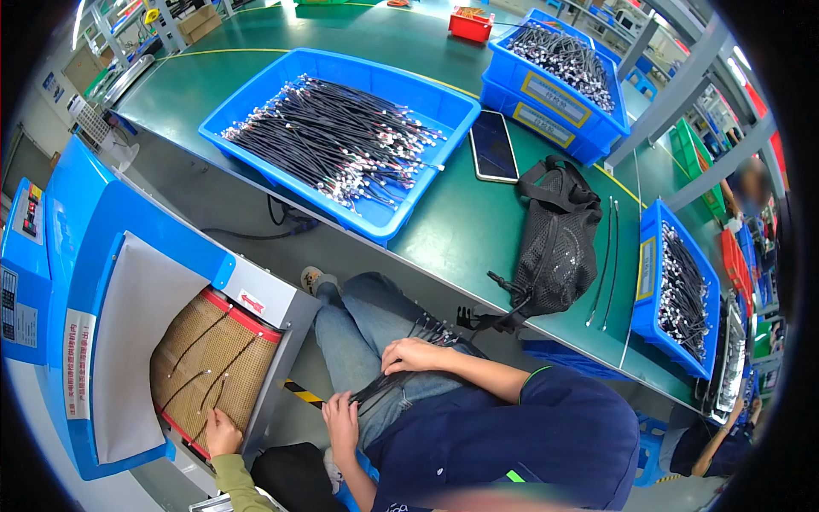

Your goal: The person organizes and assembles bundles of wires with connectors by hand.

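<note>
A bundle of thin black cables lies across my lap, its small light-coloured connector ends fanned out past my right hand. My left hand has its fingers closed on the cables at the nearer end. Curled over the same bundle, my right hand rests palm down a little farther off. How many cables each hand grips is hidden. To my left, several black cables lie spread on a tan mesh belt with red edges. A co-worker's hand in an olive sleeve touches the belt's near end.
The blue machine with a white curtain surrounds the belt. On the green table stand a blue tray of cables, a phone, a black bag, two loose cables and more blue bins.
</note>
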Tool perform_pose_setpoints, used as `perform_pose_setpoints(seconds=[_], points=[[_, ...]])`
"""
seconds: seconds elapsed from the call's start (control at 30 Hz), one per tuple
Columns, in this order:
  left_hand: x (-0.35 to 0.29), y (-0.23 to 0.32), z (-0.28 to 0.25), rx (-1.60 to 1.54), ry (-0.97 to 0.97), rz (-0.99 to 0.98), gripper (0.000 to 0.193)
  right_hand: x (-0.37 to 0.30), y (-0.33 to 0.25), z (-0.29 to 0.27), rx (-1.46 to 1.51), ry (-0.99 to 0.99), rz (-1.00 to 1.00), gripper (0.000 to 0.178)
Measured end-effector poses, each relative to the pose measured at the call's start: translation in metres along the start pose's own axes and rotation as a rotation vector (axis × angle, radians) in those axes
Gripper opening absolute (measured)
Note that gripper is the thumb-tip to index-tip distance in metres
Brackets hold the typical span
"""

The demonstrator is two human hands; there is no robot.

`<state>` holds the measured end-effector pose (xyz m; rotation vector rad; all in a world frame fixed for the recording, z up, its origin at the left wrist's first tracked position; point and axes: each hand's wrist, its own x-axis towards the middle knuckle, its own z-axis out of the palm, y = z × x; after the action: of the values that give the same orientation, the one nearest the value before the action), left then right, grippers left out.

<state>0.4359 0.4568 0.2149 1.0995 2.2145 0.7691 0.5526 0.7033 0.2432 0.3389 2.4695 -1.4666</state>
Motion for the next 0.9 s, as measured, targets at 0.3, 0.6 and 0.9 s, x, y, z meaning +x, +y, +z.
perform_pose_setpoints(seconds=[0.3, 0.6, 0.9], points=[[0.022, -0.027, -0.005, 0.003, 0.083, 0.087, 0.018, 0.03, 0.01, -0.011, -0.093, 0.077, 0.015, 0.018], [0.058, -0.035, 0.012, -0.347, -0.02, 0.06, 0.016, 0.075, 0.018, 0.02, -0.21, 0.061, -0.298, 0.017], [0.064, -0.19, 0.061, -0.326, 0.239, 0.066, 0.012, 0.168, 0.09, 0.144, -0.156, 0.157, -0.28, 0.011]])
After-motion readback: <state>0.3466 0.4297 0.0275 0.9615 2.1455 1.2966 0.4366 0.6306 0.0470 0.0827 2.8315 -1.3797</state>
